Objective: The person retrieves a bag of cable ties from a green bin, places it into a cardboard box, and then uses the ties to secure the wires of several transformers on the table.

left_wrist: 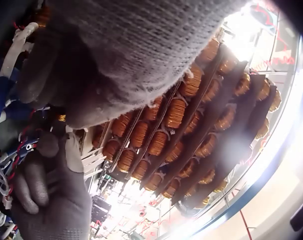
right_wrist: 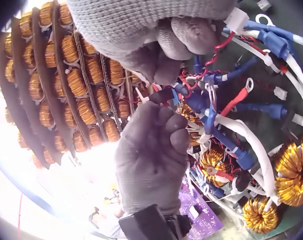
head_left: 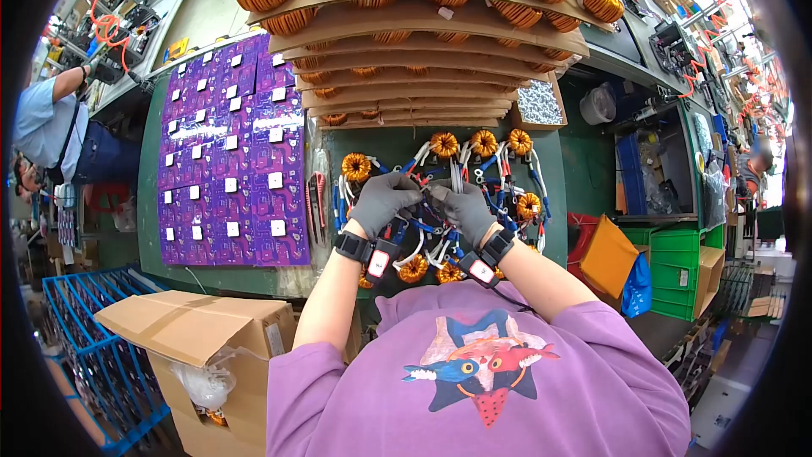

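Both hands wear grey knit gloves and meet over a bundle of wired copper coils on the green table. My left hand [head_left: 386, 201] pinches a small black piece [right_wrist: 162, 96] between thumb and fingertips, seen in the right wrist view. My right hand [head_left: 463, 210] has its fingers curled and its fingertips at the same piece, partly hiding it. Just beside the fingers, a twisted red wire [right_wrist: 219, 50] leads to a white connector [right_wrist: 237, 20]. Blue-sleeved cables and a red ring-terminal lead [right_wrist: 236, 101] spread around. Orange-gold toroid coils [head_left: 444, 145] ring the hands.
Cardboard layers [head_left: 431, 51] stacked with copper coils rise just beyond the hands. To the left lie purple circuit boards [head_left: 233, 161] with white squares and red-handled pliers [head_left: 316, 203]. A box of small metal parts [head_left: 540, 104] sits at right. An open carton [head_left: 203, 322] stands near the left elbow.
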